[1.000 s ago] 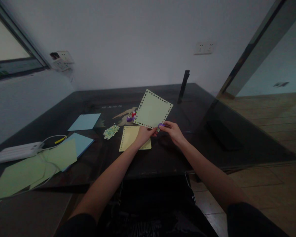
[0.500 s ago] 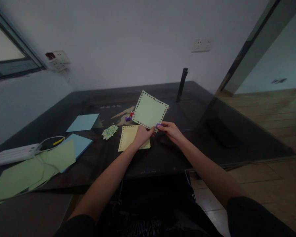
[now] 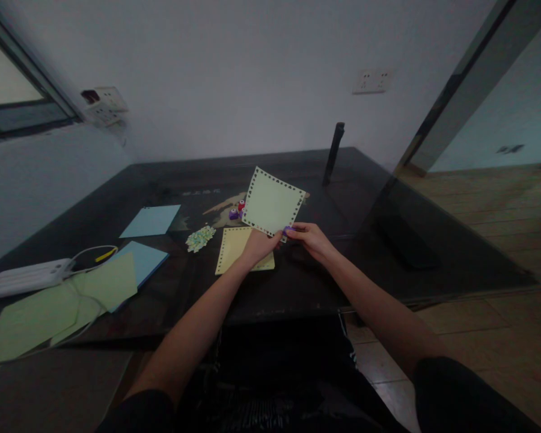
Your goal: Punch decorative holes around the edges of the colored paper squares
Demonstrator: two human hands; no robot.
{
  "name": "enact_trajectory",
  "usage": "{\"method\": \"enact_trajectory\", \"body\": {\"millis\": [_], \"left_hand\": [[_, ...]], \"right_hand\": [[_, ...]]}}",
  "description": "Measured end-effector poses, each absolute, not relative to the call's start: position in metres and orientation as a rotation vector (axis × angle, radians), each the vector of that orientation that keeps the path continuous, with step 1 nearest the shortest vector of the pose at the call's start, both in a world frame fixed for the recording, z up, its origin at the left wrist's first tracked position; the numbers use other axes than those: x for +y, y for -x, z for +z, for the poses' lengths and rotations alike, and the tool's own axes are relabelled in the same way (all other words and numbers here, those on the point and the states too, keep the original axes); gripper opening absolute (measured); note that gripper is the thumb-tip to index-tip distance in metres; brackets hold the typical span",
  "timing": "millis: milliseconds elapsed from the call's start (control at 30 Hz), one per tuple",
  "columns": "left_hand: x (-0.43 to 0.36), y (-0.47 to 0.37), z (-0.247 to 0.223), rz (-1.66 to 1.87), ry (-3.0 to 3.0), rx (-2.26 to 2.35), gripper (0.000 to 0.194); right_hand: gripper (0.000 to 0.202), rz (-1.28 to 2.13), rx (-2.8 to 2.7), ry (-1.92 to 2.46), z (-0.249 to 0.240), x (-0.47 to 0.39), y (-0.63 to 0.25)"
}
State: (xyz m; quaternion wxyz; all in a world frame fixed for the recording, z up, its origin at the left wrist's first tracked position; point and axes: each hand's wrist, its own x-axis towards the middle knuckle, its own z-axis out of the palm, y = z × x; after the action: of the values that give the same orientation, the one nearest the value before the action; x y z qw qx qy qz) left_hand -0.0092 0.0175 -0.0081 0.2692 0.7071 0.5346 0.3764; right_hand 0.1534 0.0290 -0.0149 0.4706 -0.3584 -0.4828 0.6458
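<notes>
My left hand (image 3: 262,243) is closed on the lower corner of a pale green sheet of paper (image 3: 273,201), which has small punched holes along its edges. The sheet is tilted up above the table. At that same corner my right hand (image 3: 313,239) pinches a small purple craft punch (image 3: 289,230), which touches the paper's edge. Beneath my left hand lies a yellow sheet with punched edges (image 3: 229,249). Left of it is a heap of small paper cut-outs (image 3: 201,239). Behind the green sheet's left edge sit another purple punch (image 3: 233,214) and a red punch (image 3: 241,205), partly hidden.
Blue paper (image 3: 151,221) lies on the dark table (image 3: 184,288) at the left. Nearer are a blue stack (image 3: 146,261), green sheets (image 3: 40,313), a white power strip (image 3: 27,278) with its cord, and a yellow object (image 3: 106,254). A black upright post (image 3: 333,153) stands at the back.
The green sheet has tilted slightly, its top shifting a little to the left. Both hands keep their hold with hardly any movement.
</notes>
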Motion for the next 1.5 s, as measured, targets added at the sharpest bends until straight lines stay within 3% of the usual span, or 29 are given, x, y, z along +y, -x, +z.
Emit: {"method": "enact_trajectory", "body": {"millis": [800,1167,1500], "left_hand": [[0.018,0.013,0.000,1.009,-1.893,1.489,0.017],[0.020,0.015,0.001,1.049,-1.868,1.530,0.019],[0.018,0.015,0.006,1.046,-1.823,1.540,0.020]], "right_hand": [[0.030,1.650,-1.184,0.920,-0.008,0.028,-0.155],[0.020,1.679,-1.321,0.960,-0.004,0.025,-0.157],[0.039,1.693,-1.362,1.042,-0.005,0.029,-0.163]]}}
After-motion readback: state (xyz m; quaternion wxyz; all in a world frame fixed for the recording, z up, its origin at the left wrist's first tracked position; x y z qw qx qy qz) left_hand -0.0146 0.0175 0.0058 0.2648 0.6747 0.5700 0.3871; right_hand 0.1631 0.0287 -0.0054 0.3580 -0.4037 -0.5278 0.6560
